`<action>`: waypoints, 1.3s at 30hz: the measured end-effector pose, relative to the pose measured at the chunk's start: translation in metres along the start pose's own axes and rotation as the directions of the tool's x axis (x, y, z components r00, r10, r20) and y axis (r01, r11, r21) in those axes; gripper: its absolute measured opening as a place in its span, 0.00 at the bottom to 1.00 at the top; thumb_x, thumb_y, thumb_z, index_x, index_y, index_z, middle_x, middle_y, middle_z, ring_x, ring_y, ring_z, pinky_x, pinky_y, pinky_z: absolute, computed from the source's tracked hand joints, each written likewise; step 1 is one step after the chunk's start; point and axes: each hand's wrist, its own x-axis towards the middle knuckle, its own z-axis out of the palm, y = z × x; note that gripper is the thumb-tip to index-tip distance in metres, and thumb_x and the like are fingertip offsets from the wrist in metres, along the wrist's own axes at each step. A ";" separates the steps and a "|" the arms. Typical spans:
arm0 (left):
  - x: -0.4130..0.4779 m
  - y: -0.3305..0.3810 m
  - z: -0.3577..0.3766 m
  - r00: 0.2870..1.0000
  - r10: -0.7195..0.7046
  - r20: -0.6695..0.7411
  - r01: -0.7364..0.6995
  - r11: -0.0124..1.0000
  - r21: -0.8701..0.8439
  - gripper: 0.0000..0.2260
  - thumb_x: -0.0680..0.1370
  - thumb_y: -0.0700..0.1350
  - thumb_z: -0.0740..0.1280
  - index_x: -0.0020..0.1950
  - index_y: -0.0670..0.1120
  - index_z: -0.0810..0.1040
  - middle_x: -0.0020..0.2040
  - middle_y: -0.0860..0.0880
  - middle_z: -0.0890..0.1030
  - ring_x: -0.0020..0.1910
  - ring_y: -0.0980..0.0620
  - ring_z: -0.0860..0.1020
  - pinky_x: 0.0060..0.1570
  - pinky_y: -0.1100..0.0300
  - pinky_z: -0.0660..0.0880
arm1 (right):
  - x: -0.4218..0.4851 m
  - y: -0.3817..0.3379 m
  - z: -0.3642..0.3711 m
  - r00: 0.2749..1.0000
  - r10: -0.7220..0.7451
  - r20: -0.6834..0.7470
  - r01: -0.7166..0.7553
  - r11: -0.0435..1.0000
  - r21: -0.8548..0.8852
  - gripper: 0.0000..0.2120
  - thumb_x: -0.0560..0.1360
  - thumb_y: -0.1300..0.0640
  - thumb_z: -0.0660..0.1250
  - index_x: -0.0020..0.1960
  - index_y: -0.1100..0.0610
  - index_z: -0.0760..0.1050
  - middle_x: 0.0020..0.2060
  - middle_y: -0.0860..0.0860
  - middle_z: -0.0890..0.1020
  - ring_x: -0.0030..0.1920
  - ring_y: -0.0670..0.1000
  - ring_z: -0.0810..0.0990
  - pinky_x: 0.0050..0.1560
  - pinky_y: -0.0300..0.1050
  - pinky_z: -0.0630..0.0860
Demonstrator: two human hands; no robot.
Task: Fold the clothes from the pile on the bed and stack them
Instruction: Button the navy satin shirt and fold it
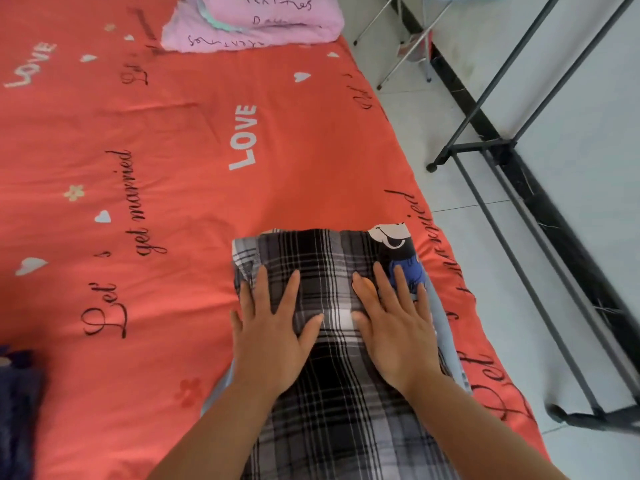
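Note:
A black, grey and white plaid garment lies folded near the bed's right edge. It sits on top of a garment with a cartoon mouse print that shows at its far right corner, and a pale blue fabric edge peeks out along the right side. My left hand presses flat on the plaid cloth's left part, fingers spread and straight. My right hand lies flat on its right part, fingers also spread, reaching onto the printed garment.
The bed wears a red cover printed with "LOVE" and script. A pink pillow lies at the far end. Dark blue cloth sits at the left edge. A black metal rack stands on the tiled floor to the right.

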 end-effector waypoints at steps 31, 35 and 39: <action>-0.144 -0.091 -0.132 0.987 -0.138 0.080 0.122 0.977 0.173 0.26 0.78 0.55 0.57 0.74 0.52 0.54 0.75 0.50 0.55 0.73 0.51 0.56 0.67 0.55 0.61 | -0.103 -0.162 -0.082 0.946 -0.249 0.206 0.199 0.952 0.234 0.25 0.79 0.48 0.54 0.74 0.52 0.55 0.72 0.50 0.61 0.73 0.51 0.55 0.73 0.52 0.53; -0.184 -0.117 -0.162 0.977 -0.194 0.085 0.178 0.970 0.166 0.26 0.79 0.55 0.56 0.75 0.52 0.53 0.75 0.50 0.56 0.73 0.49 0.57 0.67 0.54 0.61 | -0.122 -0.203 -0.093 0.934 -0.320 0.159 0.272 0.926 0.263 0.24 0.78 0.47 0.55 0.73 0.50 0.57 0.69 0.49 0.63 0.71 0.51 0.60 0.71 0.48 0.58; -0.221 -0.164 -0.185 0.957 -0.286 0.051 0.276 0.950 0.147 0.23 0.77 0.53 0.57 0.72 0.51 0.58 0.71 0.51 0.62 0.69 0.49 0.62 0.63 0.53 0.65 | -0.137 -0.254 -0.093 0.913 -0.377 0.157 0.325 0.903 0.281 0.25 0.79 0.45 0.54 0.73 0.52 0.58 0.70 0.50 0.64 0.70 0.53 0.63 0.70 0.46 0.60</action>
